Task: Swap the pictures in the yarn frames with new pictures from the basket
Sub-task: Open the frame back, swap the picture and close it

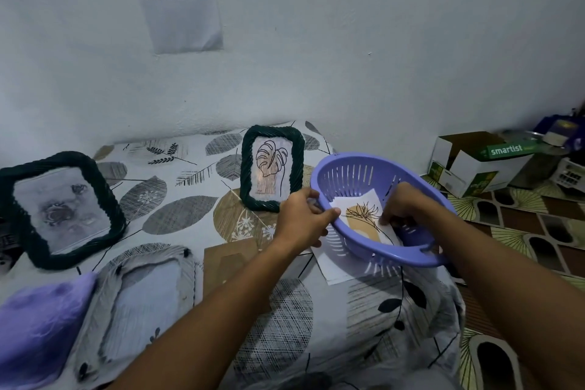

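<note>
Presently, the left hand [300,218] grips the basket [364,168] rim, tilting it; the right hand [403,204] reaches inside, fingers on the top picture [361,218]. Recommended: hold the basket steady and lift one sheet only, unbent. Two dark frames [272,168] stand left of the basket, a pale one lies flat nearer. Leaf-print cloth [177,215]; white wall [348,57] behind, boxes [474,165] right of the basket.

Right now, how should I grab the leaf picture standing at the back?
Take the dark yarn frame by its two long side edges, coming from the front. It stands upright, leaning back, so the thick twisted sides are free for your fingers, and the picture stays untouched.
</note>
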